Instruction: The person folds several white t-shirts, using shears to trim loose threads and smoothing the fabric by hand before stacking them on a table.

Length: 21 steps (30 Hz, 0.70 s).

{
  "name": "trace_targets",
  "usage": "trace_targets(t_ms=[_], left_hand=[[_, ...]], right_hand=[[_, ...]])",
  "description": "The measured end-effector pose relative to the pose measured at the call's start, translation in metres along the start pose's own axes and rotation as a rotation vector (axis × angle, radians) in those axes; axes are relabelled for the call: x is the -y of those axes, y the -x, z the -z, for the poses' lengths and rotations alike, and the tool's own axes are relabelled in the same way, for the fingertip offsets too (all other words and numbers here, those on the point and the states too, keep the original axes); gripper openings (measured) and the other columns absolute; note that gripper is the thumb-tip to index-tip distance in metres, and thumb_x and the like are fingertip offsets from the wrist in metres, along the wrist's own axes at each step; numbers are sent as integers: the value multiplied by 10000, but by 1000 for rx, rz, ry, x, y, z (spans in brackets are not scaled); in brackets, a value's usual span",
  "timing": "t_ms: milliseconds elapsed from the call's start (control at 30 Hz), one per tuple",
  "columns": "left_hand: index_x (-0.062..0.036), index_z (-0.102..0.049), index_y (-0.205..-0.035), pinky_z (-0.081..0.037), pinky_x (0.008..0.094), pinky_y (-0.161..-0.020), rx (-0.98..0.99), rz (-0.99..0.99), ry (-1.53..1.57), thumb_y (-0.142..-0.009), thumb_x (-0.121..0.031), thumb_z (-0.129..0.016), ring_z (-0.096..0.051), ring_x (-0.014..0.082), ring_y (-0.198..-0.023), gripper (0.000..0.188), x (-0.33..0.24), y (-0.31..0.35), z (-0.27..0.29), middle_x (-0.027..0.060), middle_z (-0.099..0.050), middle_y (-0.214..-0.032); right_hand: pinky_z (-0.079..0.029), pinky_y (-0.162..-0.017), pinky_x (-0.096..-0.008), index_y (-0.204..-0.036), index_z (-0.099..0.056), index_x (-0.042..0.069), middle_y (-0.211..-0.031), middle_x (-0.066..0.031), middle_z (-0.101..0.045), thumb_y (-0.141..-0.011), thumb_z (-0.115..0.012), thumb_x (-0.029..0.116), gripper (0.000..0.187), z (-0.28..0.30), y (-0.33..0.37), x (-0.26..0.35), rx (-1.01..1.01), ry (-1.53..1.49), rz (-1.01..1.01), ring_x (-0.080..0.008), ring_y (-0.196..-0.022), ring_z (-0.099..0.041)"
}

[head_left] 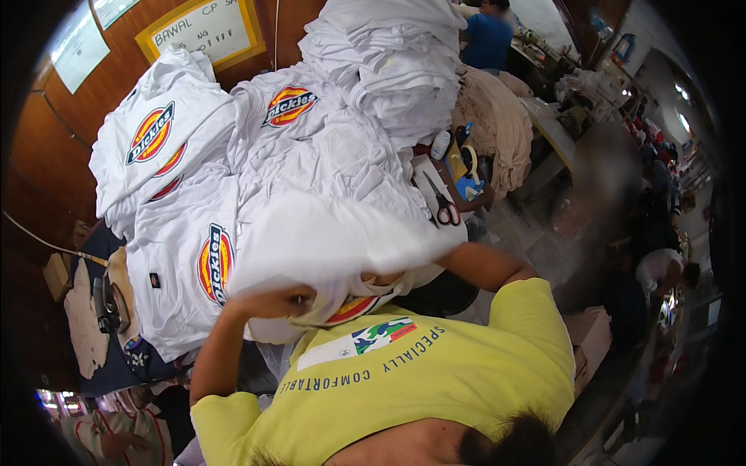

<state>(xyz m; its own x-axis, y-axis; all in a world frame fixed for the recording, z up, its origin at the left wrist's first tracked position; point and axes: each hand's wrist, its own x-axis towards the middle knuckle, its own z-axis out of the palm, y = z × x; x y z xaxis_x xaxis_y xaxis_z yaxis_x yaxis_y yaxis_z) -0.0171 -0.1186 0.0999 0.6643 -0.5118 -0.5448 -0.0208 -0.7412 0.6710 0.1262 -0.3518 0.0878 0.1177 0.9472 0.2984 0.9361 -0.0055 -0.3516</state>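
Note:
A white T-shirt (pixel 326 233), blurred by motion, is lifted in front of my chest, with part of a red and yellow print showing at its lower edge. My left hand (pixel 294 301) is closed on its near left side. My right hand (pixel 381 277) is mostly covered by the cloth; only a patch of skin shows below it, so its fingers cannot be made out. Under and beyond the held shirt lie several white T-shirts (pixel 311 159) with oval prints, spread and overlapping. One printed shirt (pixel 183 268) lies flat at the left.
A tall stack of folded white shirts (pixel 388 70) stands at the back. Scissors (pixel 445 208), a white bottle (pixel 440 145) and a tape roll (pixel 470 161) lie to the right. Beige cloth (pixel 497 116) hangs behind them. An iron (pixel 109 307) stands far left. A person in blue (pixel 488 40) is farther back.

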Motion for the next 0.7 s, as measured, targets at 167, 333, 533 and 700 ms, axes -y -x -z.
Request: trace_targets(t_ms=[167, 333, 533, 700], left_hand=[[-29, -432, -1237, -455, 357, -812, -901, -882, 1098, -751, -37, -625, -538, 195, -985, 524, 8, 81, 44, 93, -558, -1048], [-8, -190, -1372, -305, 328, -991, -822, -447, 647, -763, -178, -628, -358, 179, -1221, 769, -24, 44, 27, 102, -350, -1342], [12, -143, -1374, -404, 352, -907, -1009, -732, 697, -702, -217, -699, -436, 220, -1152, 902, -21, 120, 44, 143, -360, -1318], [3, -272, -1344, -344, 275, -949, -1104, -418, 315, -601, -344, -764, -412, 198, -1175, 956, 34, 126, 106, 117, -341, -1340]], right_hand=[[-466, -822, -343, -1067, -570, 6, -942, -136, -612, -793, -592, 124, 300, 81, -4, -25, -356, -1745, 327, -209, -923, -585], [-416, -898, -311, -1245, -397, -21, -1076, -101, -570, -800, -628, 172, 537, 100, -38, 3, -2, -1102, -142, -166, -940, -571], [-475, -797, -316, -1157, -432, 32, -999, -108, -569, -791, -599, 97, 407, 168, -51, 44, -682, -1464, 69, -199, -900, -573], [-482, -759, -294, -1251, -413, 33, -1042, -80, -565, -754, -669, 113, 564, 128, -99, -1, -67, -1148, -194, -145, -930, -556]])
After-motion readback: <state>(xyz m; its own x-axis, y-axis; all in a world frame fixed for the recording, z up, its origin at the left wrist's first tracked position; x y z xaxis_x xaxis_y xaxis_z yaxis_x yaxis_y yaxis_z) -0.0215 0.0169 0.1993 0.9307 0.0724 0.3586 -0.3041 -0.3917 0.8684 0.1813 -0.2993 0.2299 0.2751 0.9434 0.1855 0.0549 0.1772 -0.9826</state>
